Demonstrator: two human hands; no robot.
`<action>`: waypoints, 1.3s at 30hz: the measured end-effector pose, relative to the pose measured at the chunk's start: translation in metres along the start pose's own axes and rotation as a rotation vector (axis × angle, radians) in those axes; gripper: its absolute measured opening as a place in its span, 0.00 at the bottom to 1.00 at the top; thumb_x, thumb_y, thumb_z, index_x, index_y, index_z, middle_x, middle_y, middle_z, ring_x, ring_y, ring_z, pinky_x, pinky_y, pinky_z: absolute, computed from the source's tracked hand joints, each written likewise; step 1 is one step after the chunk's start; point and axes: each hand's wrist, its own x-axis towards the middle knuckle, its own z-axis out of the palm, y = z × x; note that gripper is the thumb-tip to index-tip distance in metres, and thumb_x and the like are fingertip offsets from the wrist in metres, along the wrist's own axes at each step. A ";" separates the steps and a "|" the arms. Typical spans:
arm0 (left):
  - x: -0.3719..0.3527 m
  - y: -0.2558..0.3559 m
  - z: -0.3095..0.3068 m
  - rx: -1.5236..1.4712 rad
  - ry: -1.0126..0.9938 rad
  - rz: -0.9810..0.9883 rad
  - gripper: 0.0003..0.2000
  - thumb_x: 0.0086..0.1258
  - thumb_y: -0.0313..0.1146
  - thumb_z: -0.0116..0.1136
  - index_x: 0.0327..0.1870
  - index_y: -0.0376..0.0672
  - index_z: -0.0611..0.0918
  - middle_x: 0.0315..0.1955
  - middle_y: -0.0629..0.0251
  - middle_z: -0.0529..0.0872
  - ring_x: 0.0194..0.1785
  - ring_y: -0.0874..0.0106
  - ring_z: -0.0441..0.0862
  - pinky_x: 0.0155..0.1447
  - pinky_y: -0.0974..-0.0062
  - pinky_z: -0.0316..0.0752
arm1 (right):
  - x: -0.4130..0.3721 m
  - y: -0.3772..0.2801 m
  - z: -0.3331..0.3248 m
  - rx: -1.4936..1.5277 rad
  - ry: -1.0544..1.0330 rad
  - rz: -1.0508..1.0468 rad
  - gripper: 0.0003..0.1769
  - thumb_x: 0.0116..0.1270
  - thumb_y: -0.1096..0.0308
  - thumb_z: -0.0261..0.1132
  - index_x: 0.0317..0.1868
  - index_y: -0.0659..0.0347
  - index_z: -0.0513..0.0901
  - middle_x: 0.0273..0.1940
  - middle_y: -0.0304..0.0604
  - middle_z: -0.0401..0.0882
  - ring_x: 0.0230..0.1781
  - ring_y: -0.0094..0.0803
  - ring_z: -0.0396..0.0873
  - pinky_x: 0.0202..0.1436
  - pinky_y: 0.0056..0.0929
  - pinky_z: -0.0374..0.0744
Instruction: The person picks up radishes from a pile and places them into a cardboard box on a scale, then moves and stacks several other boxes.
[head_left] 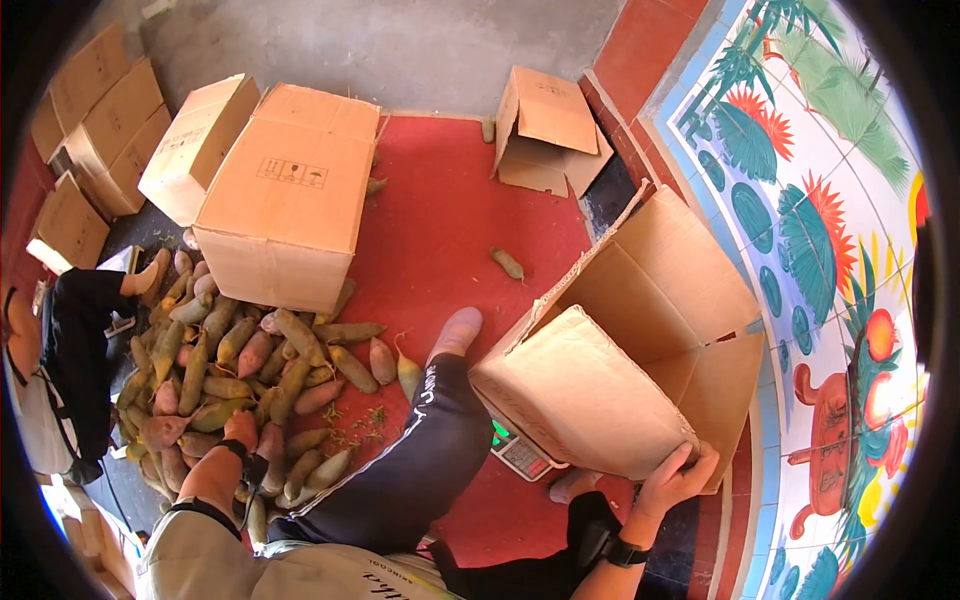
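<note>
Right hand: We see this hand point(680, 478) grasping the near rim of the open carton point(590, 390), fingers hooked over the cardboard, presumably to steady it.
Left hand: Down among the roots, this hand point(240, 428) touches the pile; whether it grips one, we cannot tell.
Root vegetables: A heap of root vegetables point(215, 380) lies at our left, handy to that reaching arm.
Keypad device: Green display lit, this keypad device point(522, 458), likely a scale, peeks out beside the carton's lower edge.
Big carton: Just beyond the heap, the big carton point(285, 190) stands upright, perhaps parked aside.
Red floor: One stray root point(507, 264) lies apart on the red floor point(440, 190).
</note>
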 end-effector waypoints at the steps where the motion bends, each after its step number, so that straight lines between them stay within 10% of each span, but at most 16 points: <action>1: -0.015 0.004 -0.019 -0.081 -0.072 -0.054 0.23 0.54 0.37 0.65 0.53 0.44 0.76 0.56 0.52 0.73 0.53 0.61 0.77 0.49 0.71 0.76 | 0.000 0.000 0.000 0.007 -0.004 0.004 0.06 0.63 0.74 0.53 0.38 0.69 0.71 0.32 0.44 0.66 0.30 0.33 0.66 0.33 0.27 0.67; 10: -0.042 0.008 -0.050 0.209 -0.333 0.068 0.25 0.54 0.41 0.66 0.54 0.43 0.76 0.56 0.54 0.73 0.50 0.64 0.79 0.46 0.71 0.77 | 0.001 -0.007 -0.004 0.050 -0.045 0.057 0.05 0.64 0.74 0.53 0.36 0.68 0.69 0.30 0.44 0.66 0.31 0.33 0.65 0.37 0.28 0.68; 32: -0.020 0.041 -0.112 -0.137 -0.049 0.408 0.20 0.56 0.45 0.58 0.37 0.34 0.82 0.31 0.53 0.85 0.41 0.63 0.83 0.45 0.69 0.76 | 0.003 -0.009 -0.004 0.058 0.001 0.005 0.05 0.60 0.75 0.54 0.34 0.68 0.71 0.29 0.47 0.67 0.29 0.36 0.68 0.33 0.30 0.68; 39: -0.039 0.070 -0.152 -0.808 -0.038 0.346 0.20 0.62 0.45 0.56 0.30 0.30 0.82 0.20 0.55 0.83 0.25 0.65 0.83 0.34 0.71 0.77 | 0.001 -0.006 -0.003 0.089 0.003 0.030 0.05 0.59 0.75 0.55 0.33 0.68 0.71 0.29 0.47 0.67 0.29 0.38 0.68 0.34 0.32 0.68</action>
